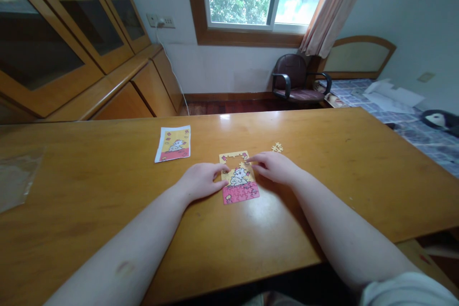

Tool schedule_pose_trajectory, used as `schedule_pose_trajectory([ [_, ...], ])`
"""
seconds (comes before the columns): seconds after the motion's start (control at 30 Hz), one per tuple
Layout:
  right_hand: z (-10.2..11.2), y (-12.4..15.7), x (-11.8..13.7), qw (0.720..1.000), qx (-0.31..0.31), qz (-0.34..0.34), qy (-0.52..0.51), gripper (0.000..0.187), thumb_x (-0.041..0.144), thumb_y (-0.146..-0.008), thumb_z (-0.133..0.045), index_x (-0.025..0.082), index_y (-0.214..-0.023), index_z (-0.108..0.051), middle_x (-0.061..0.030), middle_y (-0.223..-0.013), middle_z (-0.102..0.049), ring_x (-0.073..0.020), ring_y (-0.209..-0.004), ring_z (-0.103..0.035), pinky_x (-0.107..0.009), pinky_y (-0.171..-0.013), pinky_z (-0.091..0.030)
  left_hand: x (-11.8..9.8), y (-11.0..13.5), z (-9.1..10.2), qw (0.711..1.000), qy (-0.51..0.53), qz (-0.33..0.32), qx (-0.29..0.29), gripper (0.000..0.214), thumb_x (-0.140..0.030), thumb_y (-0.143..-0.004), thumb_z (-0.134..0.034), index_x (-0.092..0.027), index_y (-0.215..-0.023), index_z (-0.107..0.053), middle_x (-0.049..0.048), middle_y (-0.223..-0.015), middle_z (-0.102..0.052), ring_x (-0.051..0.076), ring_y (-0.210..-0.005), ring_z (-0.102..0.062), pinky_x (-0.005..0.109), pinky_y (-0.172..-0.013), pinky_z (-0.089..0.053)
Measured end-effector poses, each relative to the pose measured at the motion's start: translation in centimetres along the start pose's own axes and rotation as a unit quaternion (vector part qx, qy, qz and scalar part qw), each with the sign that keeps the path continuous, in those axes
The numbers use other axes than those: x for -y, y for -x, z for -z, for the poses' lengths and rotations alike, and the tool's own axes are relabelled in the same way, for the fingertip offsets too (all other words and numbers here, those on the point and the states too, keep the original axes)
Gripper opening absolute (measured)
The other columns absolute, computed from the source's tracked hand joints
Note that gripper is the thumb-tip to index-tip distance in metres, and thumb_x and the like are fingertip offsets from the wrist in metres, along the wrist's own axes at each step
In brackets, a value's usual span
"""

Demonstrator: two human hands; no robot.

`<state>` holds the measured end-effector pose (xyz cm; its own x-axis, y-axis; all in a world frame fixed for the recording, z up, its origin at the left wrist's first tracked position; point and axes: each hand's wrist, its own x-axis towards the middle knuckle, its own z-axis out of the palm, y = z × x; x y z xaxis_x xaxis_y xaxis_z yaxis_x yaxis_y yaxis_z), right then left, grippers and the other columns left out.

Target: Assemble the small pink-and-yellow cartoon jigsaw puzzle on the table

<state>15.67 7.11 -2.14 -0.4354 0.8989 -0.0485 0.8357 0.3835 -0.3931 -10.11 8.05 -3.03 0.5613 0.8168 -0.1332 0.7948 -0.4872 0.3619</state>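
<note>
A partly filled jigsaw puzzle [241, 192] lies flat on the wooden table, pink at the bottom and yellow above, with a white cartoon animal in the middle. A gap shows in its upper part, inside the frame. My left hand [202, 180] rests at the puzzle's left edge, fingers apart and touching it. At the upper right edge is my right hand [274, 166], its index finger stretched onto the puzzle near the gap. Whether a small piece lies under that fingertip is too small to tell. Loose puzzle pieces [277, 147] lie just beyond my right hand.
A printed picture sheet [174, 143] with the same design lies to the left on the table [118, 172]. Clear plastic wrapping [17, 177] is at the far left. Beyond the table stand a chair [294, 79], a glass-fronted cabinet [71, 24] and a bed [409, 126].
</note>
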Motion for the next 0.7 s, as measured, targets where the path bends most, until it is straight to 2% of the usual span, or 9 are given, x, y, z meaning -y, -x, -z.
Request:
schedule_pose_trajectory([
  [0.1, 1.3, 0.3, -1.4, 0.997, -0.032, -0.07, 0.02, 0.027, 0.029, -0.088, -0.051, 0.024, -0.104, -0.071, -0.0052, -0.097, -0.072, -0.0177, -0.083, -0.064, -0.026, -0.072, -0.044, 0.0, 0.0, 0.0, 1.0, 0.002, 0.003, 0.001, 0.037, -0.049, -0.08, -0.054, -0.032, -0.112, -0.065, -0.0014, -0.075, -0.066, 0.017, -0.067, -0.061, 0.025, -0.057, -0.036],
  [0.2, 2.3, 0.7, -2.7, 0.988, -0.026, -0.146, 0.042, 0.019, 0.031, -0.082, -0.057, 0.023, -0.087, -0.073, -0.0038, -0.085, -0.071, -0.0161, -0.072, -0.061, -0.024, -0.061, -0.04, 0.0, 0.0, 0.0, 1.0, 0.005, 0.006, 0.002, 0.038, -0.049, -0.08, -0.054, -0.032, -0.112, -0.065, -0.0012, -0.074, -0.065, 0.017, -0.067, -0.061, 0.025, -0.057, -0.036],
  [0.37, 2.5, 1.0, -3.5, 0.979, -0.001, -0.194, 0.055, 0.015, 0.029, -0.077, -0.061, 0.023, -0.083, -0.073, -0.0033, -0.083, -0.071, -0.0154, -0.069, -0.06, -0.023, -0.057, -0.038, 0.0, 0.0, 0.0, 1.0, 0.006, 0.005, 0.004, 0.037, -0.049, -0.08, -0.054, -0.032, -0.111, -0.065, -0.0015, -0.073, -0.065, 0.016, -0.066, -0.06, 0.025, -0.056, -0.035],
  [0.43, 2.3, 1.0, -3.5, 0.98, -0.002, -0.19, 0.062, 0.016, 0.025, -0.076, -0.061, 0.023, -0.084, -0.074, -0.0036, -0.084, -0.071, -0.0158, -0.07, -0.06, -0.023, -0.059, -0.039, 0.0, 0.0, 0.0, 1.0, 0.006, 0.005, 0.004, 0.037, -0.049, -0.08, -0.054, -0.032, -0.111, -0.065, -0.0018, -0.073, -0.065, 0.016, -0.066, -0.059, 0.025, -0.056, -0.034],
  [0.53, 1.9, 0.9, -3.7, 0.989, 0.005, -0.135, 0.052, 0.024, 0.017, -0.074, -0.059, 0.026, -0.089, -0.076, -0.003, -0.088, -0.072, -0.016, -0.076, -0.062, -0.023, -0.066, -0.042, 0.0, 0.0, 0.1, 1.0, 0.01, 0.006, 0.006, 0.036, -0.049, -0.08, -0.053, -0.033, -0.111, -0.065, -0.0021, -0.072, -0.064, 0.016, -0.065, -0.059, 0.025, -0.056, -0.034],
  [0.6, 1.7, 0.8, -4.0, 0.994, 0.034, -0.095, 0.031, 0.03, 0.013, -0.074, -0.059, 0.028, -0.092, -0.077, -0.0022, -0.092, -0.071, -0.0157, -0.078, -0.062, -0.023, -0.07, -0.044, 0.0, 0.0, 0.1, 1.0, 0.011, 0.006, 0.006, 0.036, -0.049, -0.08, -0.053, -0.033, -0.111, -0.065, -0.002, -0.072, -0.064, 0.016, -0.066, -0.059, 0.025, -0.056, -0.034],
  [0.7, 1.4, 0.6, -4.4, 0.994, 0.072, -0.084, 0.017, 0.03, 0.013, -0.073, -0.061, 0.03, -0.092, -0.077, -0.0017, -0.095, -0.071, -0.016, -0.081, -0.063, -0.022, -0.073, -0.044, -0.1, 0.0, 0.1, 1.0, 0.01, 0.007, 0.005, 0.037, -0.049, -0.08, -0.054, -0.032, -0.111, -0.065, -0.0016, -0.072, -0.064, 0.016, -0.066, -0.059, 0.025, -0.056, -0.035],
])
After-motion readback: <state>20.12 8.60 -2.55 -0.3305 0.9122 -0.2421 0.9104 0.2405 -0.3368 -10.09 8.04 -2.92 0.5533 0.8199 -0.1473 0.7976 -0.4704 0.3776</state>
